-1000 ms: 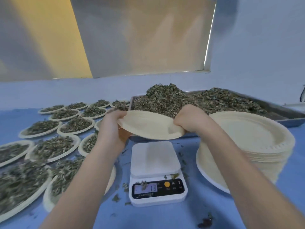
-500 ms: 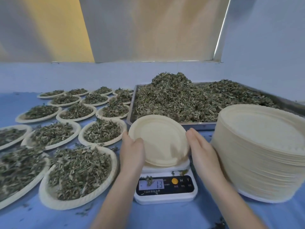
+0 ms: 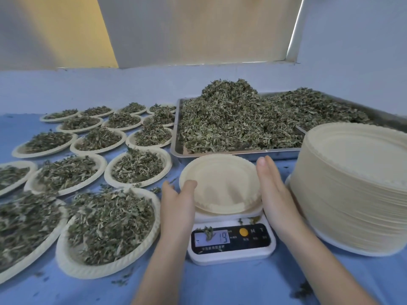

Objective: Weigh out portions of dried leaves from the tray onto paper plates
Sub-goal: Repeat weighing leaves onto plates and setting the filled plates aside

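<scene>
One empty paper plate (image 3: 222, 183) sits on the white digital kitchen scale (image 3: 231, 241), whose display reads 19, with the left hand (image 3: 178, 203) and right hand (image 3: 275, 194) flanking its rim, fingers straight and pressed together, pinching nothing; judged, they are centring it so it weighs true. Dried leaves (image 3: 237, 122) are heaped in the steel tray (image 3: 176, 148) directly behind the scale for short reach, the stack of spare plates (image 3: 352, 194) stands on the right, and filled plates (image 3: 110, 230) lie in rows on the left.

Single head-worn camera is looking forward and down, close over the scale (image 3: 231, 241), tray (image 3: 176, 148) beyond.
</scene>
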Tool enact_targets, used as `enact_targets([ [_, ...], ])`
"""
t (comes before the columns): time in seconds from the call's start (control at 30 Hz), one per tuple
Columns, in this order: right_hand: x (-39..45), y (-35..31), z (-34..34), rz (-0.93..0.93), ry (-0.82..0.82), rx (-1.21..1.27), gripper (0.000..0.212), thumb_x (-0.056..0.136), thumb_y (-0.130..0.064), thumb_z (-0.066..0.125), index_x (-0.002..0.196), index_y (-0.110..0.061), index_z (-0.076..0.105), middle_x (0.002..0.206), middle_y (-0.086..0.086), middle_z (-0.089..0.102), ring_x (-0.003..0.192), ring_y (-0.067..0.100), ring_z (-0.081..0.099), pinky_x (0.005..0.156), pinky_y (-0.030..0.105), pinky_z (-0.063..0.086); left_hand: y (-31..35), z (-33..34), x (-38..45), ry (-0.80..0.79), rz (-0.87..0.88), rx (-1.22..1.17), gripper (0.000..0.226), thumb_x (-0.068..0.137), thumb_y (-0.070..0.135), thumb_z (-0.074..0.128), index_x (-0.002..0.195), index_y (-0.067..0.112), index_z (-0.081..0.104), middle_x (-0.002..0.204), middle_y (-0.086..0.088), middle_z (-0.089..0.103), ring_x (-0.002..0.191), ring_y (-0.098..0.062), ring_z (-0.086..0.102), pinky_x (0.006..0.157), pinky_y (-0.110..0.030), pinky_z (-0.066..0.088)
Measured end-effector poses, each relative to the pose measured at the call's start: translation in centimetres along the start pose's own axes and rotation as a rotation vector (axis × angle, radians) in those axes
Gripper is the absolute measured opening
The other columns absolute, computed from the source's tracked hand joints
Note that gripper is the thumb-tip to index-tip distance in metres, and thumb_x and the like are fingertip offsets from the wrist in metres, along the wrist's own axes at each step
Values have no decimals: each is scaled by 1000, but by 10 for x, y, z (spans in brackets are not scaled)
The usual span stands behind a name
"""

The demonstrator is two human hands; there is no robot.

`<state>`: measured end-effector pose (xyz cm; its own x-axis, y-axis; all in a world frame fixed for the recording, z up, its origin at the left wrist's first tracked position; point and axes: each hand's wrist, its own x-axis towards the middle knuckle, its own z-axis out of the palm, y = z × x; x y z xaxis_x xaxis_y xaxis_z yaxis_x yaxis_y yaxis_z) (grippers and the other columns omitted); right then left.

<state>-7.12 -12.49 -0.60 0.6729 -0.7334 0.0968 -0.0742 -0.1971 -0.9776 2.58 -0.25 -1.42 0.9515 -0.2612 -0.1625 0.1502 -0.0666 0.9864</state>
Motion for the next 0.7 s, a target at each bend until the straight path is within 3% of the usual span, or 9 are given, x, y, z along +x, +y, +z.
enact_targets([
  [0.3, -7, 6, -7, 11, 21, 25, 89, 70, -78, 29, 150, -41, 14, 127, -32, 20, 119, -12, 12, 100, 20, 7, 1, 3, -7, -19, 101, 93, 80, 88, 35, 56, 152, 18, 12, 153, 0, 28, 140, -20, 26, 105, -39, 27],
  [0.4, -10, 9, -11, 45, -9, 62, 71, 87, -66, 36, 149, -43, 13, 135, -31, 20, 123, -10, 12, 104, 23, 9, 2, 1, -6, -19, 88, 90, 78, 88, 35, 56, 151, 18, 14, 152, -1, 30, 139, -22, 28, 109, -42, 28],
  [0.47, -18, 15, -16, 68, -41, 73, 67, 88, -58, 42, 149, -44, 15, 145, -29, 17, 131, -8, 13, 111, 28, 11, 3, -1, -6, -32, 78, 70, 77, 88, 35, 57, 151, 20, 15, 150, -1, 33, 138, -22, 29, 105, -42, 29],
  [0.6, -35, 24, -26, 82, -88, 102, 63, 93, -38, 47, 148, -44, 16, 149, -23, 23, 126, -8, 27, 100, 22, 20, 6, -4, -7, -38, 55, 28, 76, 88, 34, 57, 151, 24, 16, 152, -1, 30, 138, -24, 29, 106, -46, 30],
  [0.7, -36, 27, -27, 66, -112, 93, 62, 95, -34, 46, 148, -44, 16, 148, -23, 25, 125, -10, 27, 100, 20, 20, 8, -4, -9, -31, 45, 30, 76, 88, 34, 57, 151, 25, 15, 154, 0, 27, 139, -24, 27, 108, -49, 30],
])
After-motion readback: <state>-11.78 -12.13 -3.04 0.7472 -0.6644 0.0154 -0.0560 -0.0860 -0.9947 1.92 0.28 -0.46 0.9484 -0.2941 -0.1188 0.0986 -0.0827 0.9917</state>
